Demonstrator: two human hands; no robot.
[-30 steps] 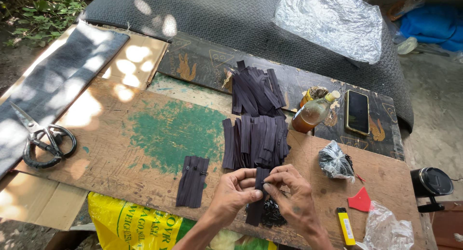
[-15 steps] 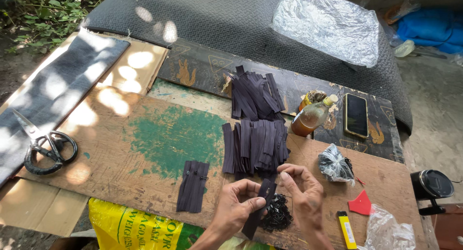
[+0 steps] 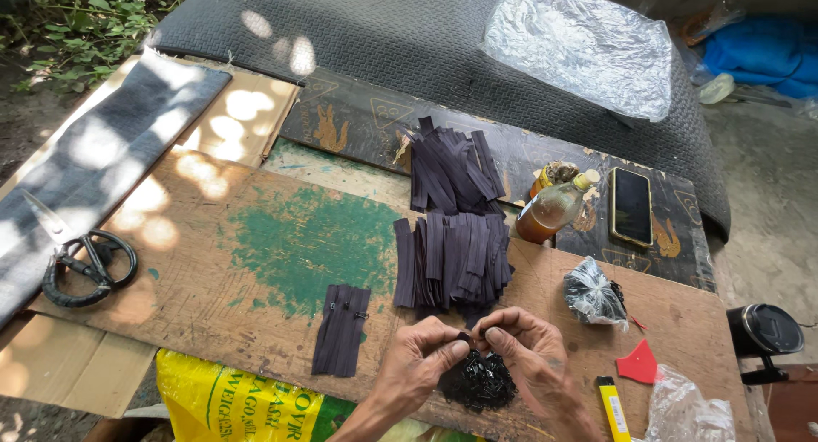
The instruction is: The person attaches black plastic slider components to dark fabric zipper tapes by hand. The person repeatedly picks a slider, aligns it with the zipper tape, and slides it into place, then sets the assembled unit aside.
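Left hand (image 3: pixel 423 354) & right hand (image 3: pixel 527 350) meet fingertip to fingertip at the near edge of the worn brown wooden tabletop (image 3: pixel 196 263), w/ a green paint patch on it. Both pinch one small dark zipper piece (image 3: pixel 466 337) between thumbs & forefingers; it's mostly hidden by the fingers, so details can't be told. Directly under the hands lies a heap of small black metal zipper sliders (image 3: pixel 481 382), touching the tabletop.

Just beyond the hands: a stack of dark purple zipper strips (image 3: pixel 452 259), laid side by side; a second, looser pile of the same strips (image 3: pixel 452 165) further back on a dark printed board (image 3: pixel 358 122). Left of the hands, apart from them, a pair of short dark zippers (image 3: pixel 341 329) lie flat.

Right side: clear bag of black bits (image 3: pixel 592 293), red plastic scrap (image 3: pixel 639 363), yellow utility knife (image 3: pixel 612 405), amber liquid bottle w/ yellow cap (image 3: pixel 554 208), black phone (image 3: pixel 632 206). Far left: black-handled scissors (image 3: pixel 81 263) on a grey fabric strip (image 3: pixel 94 161).
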